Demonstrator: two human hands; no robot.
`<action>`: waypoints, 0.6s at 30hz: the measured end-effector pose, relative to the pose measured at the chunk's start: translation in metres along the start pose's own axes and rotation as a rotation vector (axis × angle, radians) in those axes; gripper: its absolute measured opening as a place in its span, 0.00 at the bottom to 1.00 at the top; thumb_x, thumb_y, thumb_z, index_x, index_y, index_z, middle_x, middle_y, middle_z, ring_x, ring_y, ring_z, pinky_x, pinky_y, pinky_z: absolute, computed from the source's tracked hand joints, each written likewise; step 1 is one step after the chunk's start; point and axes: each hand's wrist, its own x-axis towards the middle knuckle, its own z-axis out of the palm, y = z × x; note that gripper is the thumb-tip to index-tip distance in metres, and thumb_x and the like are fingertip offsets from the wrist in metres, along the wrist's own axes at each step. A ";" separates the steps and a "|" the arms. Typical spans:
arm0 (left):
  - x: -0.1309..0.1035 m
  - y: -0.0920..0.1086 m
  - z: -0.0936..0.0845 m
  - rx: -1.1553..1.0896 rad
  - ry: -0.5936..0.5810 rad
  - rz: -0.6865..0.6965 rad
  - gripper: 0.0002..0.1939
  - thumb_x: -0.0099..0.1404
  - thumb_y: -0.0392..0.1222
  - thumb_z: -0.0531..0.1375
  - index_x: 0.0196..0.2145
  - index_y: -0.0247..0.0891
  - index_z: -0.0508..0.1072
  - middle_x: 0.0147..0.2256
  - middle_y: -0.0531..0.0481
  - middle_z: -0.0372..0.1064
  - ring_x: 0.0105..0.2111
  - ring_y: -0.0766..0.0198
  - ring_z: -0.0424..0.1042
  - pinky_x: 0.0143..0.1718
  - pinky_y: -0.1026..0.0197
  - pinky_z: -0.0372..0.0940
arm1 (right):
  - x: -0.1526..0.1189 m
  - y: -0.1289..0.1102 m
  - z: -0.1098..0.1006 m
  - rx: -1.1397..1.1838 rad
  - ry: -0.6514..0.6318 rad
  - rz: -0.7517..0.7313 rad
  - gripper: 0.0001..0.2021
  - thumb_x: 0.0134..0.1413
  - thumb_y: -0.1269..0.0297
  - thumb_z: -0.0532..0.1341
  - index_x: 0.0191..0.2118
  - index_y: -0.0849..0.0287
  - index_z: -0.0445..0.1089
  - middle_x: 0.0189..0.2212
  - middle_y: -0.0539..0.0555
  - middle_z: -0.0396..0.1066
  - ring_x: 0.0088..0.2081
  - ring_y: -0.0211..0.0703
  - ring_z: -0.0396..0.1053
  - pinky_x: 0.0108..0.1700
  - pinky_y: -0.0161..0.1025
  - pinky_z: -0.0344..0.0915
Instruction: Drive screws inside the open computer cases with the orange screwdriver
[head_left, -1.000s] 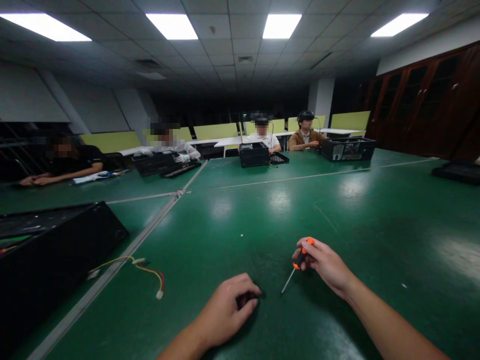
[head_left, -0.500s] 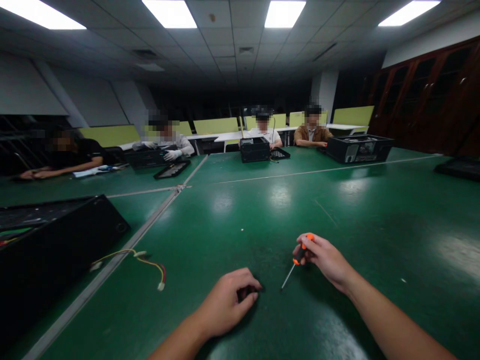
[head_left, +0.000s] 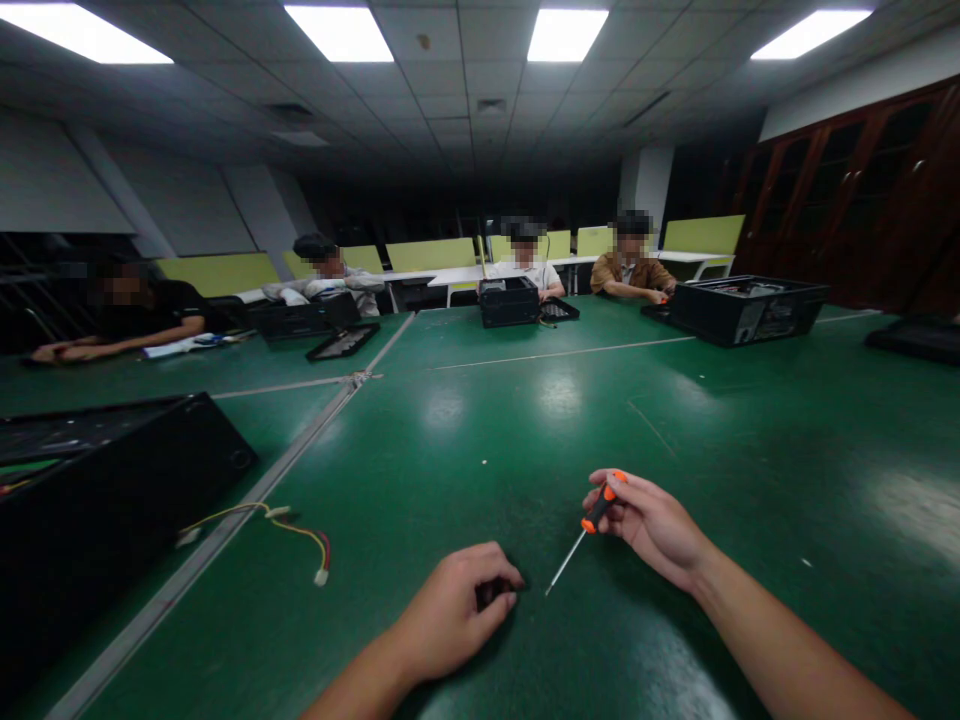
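Note:
In my right hand [head_left: 660, 525] is a screwdriver [head_left: 600, 508] with an orange and black handle. Its thin metal shaft slants down and left, the tip just right of my left fingertips. Whether the tip touches the table is hard to tell. My left hand [head_left: 457, 605] rests on the green table [head_left: 420, 490] with fingers loosely curled and the thumb apart from the index finger. Nothing shows in the gap between them, though the inside of the palm is dark. Further left, a yellow and red cable [head_left: 300, 524] with white connectors trails from a black computer case [head_left: 135, 500].
Across the table, several people sit at black computer cases [head_left: 510, 302]. One in brown reaches beside a larger case [head_left: 750, 312]. A flat black panel [head_left: 343, 342] lies at the far left. A metal strip [head_left: 300, 440] runs between tabletops. Small white bits [head_left: 806, 562] dot the surface.
The screwdriver's tip has swung slightly left and down, towards my left hand, which stays put. Across the table, the right-hand case has shifted right and the person in brown has moved their arms.

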 end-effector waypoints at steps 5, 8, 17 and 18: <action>0.001 0.000 0.000 0.004 -0.009 -0.012 0.09 0.62 0.33 0.58 0.38 0.40 0.76 0.33 0.51 0.70 0.33 0.65 0.69 0.36 0.64 0.61 | 0.002 0.001 -0.004 -0.155 0.032 0.014 0.21 0.48 0.49 0.71 0.41 0.60 0.72 0.32 0.56 0.77 0.31 0.45 0.73 0.36 0.41 0.64; 0.001 0.001 -0.001 0.003 -0.010 -0.017 0.08 0.62 0.33 0.58 0.37 0.39 0.76 0.33 0.50 0.70 0.33 0.65 0.69 0.35 0.64 0.61 | 0.002 0.002 -0.004 -0.075 0.021 0.017 0.20 0.49 0.50 0.71 0.41 0.60 0.71 0.33 0.56 0.77 0.33 0.46 0.73 0.37 0.41 0.64; 0.001 0.002 -0.001 -0.011 -0.020 -0.024 0.09 0.62 0.33 0.58 0.38 0.40 0.76 0.34 0.50 0.70 0.32 0.66 0.69 0.35 0.65 0.61 | 0.000 0.001 -0.003 -0.123 -0.025 -0.004 0.18 0.53 0.52 0.68 0.41 0.60 0.71 0.34 0.56 0.76 0.34 0.46 0.73 0.37 0.41 0.64; 0.001 0.002 -0.001 -0.010 -0.021 -0.022 0.09 0.62 0.33 0.58 0.38 0.40 0.76 0.34 0.51 0.70 0.32 0.66 0.69 0.35 0.65 0.61 | 0.000 0.001 -0.003 -0.161 -0.022 -0.007 0.18 0.53 0.51 0.69 0.41 0.60 0.71 0.33 0.56 0.76 0.34 0.46 0.73 0.37 0.41 0.64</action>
